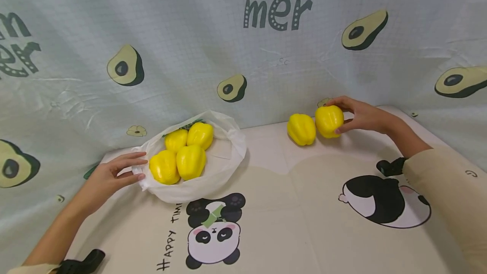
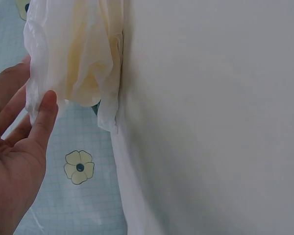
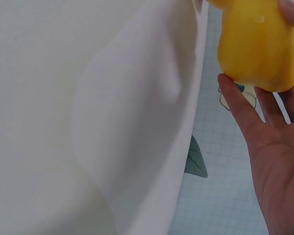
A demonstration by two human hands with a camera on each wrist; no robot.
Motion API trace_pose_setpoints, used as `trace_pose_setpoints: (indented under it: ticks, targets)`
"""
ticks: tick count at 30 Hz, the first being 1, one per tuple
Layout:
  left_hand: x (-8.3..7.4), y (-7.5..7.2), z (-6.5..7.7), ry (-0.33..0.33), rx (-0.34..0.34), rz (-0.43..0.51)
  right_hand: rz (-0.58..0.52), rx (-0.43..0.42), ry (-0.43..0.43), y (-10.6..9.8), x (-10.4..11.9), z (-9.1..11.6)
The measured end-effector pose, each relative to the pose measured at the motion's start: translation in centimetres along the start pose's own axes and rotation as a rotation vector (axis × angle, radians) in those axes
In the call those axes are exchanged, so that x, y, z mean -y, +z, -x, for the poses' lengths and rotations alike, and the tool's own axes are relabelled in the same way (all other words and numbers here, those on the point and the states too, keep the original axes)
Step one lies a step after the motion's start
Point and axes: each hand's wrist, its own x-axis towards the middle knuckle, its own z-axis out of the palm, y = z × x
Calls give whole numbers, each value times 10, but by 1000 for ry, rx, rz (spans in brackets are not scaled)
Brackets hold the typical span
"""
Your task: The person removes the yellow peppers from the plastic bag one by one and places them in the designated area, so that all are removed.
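Observation:
A white plastic bag [image 1: 232, 162], its mouth spread wide, stands at the left of the table with several yellow bell peppers [image 1: 191, 162] inside. My left hand [image 1: 110, 175] holds the bag's left edge, thumb on one side and fingers on the other in the left wrist view. At the back right, my right hand [image 1: 359, 115] grips a yellow bell pepper [image 1: 328, 121] between thumb and fingers. The right wrist view shows the same bell pepper [image 3: 259, 46] with fingertips along its end. Just left of it, another yellow bell pepper [image 1: 301, 129] rests on the table.
A pale cloth with panda prints [image 1: 214, 242] covers the table [image 1: 274, 223]. Behind it hangs a light sheet [image 1: 182, 54] printed with avocados, meeting the table's back edge. Dark straps [image 1: 81, 263] sit at both wrists.

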Motion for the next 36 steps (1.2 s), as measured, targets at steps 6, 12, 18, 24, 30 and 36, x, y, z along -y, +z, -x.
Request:
trace_pose_setpoints:
  ticks: [6,12,18,24,30,36]
  targets:
    - [2,-1,1,7,5,16,7,-2,7,1,0,-2]
    - [3,0,1,3,5,13,8,-3,7,1,0,-2]
    - [2,1,1,8,2,17,5,-4,6,3,-2,-3]
    - [1,2,1,7,1,22,-3,-8,26,3,-7,-8]
    - [1,2,1,5,1,21,-25,-12,34,3,-11,-12]
    - [1,2,1,10,-5,19,2,-9,30,3,-15,-15]
